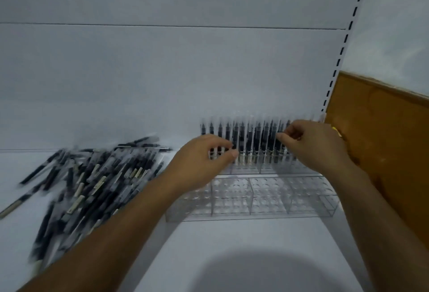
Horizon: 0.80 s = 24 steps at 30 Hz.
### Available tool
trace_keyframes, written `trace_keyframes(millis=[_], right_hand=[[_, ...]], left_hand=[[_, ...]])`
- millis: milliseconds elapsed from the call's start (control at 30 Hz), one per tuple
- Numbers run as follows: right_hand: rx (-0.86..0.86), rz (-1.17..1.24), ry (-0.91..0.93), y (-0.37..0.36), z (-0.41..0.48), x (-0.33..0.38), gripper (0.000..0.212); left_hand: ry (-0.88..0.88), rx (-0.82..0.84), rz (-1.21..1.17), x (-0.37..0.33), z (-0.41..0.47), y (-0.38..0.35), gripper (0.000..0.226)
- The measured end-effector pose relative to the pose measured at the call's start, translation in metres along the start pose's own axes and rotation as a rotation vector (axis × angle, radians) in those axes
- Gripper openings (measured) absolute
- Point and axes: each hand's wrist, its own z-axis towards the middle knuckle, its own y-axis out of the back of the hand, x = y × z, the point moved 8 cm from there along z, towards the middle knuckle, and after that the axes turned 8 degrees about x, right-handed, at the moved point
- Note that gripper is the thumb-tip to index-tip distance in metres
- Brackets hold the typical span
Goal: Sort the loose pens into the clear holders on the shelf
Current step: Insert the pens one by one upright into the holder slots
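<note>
A heap of loose black pens [92, 180] lies on the white shelf at the left. A clear holder [255, 199] with rows of round holes stands at the right; its back row holds several upright pens [250, 138]. My left hand [204, 159] reaches to the left part of that row, thumb and forefinger pinching an upright pen. My right hand [313, 143] is at the right part of the row, fingers curled and pinching another pen. The view is blurred.
The white back panel [162, 71] rises just behind the pens. A slotted upright [343, 43] and a brown wooden board [383, 140] close off the right side. Bare white shelf [243, 245] lies in front of the holder.
</note>
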Motion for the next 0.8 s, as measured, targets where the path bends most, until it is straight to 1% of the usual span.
trace_keyframes(millis=[33,100,167,233,300,400,467,567,633,733,800], right_hand=[[0.036,0.022,0.042,-0.004,-0.002,0.016,0.022],[0.167,0.044,0.13,-0.022,-0.002,0.053,0.02],[0.276,0.035,0.219,-0.042,-0.001,0.094,0.021],[0.336,-0.01,0.3,-0.061,0.001,0.131,0.025],[0.39,-0.08,0.356,-0.081,0.005,0.161,0.03],[0.48,-0.198,0.388,-0.111,0.011,0.191,0.034],[0.503,-0.292,0.393,-0.125,0.015,0.205,0.035],[0.565,-0.442,0.374,-0.145,0.016,0.214,0.029],[0.611,-0.498,0.346,-0.154,0.018,0.214,0.022],[0.682,-0.517,0.335,-0.159,0.018,0.213,0.027],[0.745,-0.503,0.345,-0.162,0.016,0.214,0.023]], left_hand=[[0.021,-0.054,0.005,0.007,-0.004,0.013,0.031],[0.094,-0.122,0.053,0.028,-0.015,0.04,0.017],[0.213,-0.12,0.156,0.055,-0.031,0.06,0.008],[0.309,-0.068,0.258,0.079,-0.048,0.068,0.011],[0.34,-0.018,0.338,0.093,-0.063,0.068,0.018],[0.376,0.032,0.382,0.102,-0.072,0.067,0.025],[0.398,0.086,0.422,0.105,-0.068,0.064,0.026],[0.426,0.148,0.457,0.106,-0.057,0.059,0.025],[0.447,0.192,0.485,0.106,-0.05,0.055,0.029],[0.482,0.25,0.495,0.109,-0.042,0.047,0.033],[0.502,0.278,0.552,0.109,-0.037,0.043,0.034]])
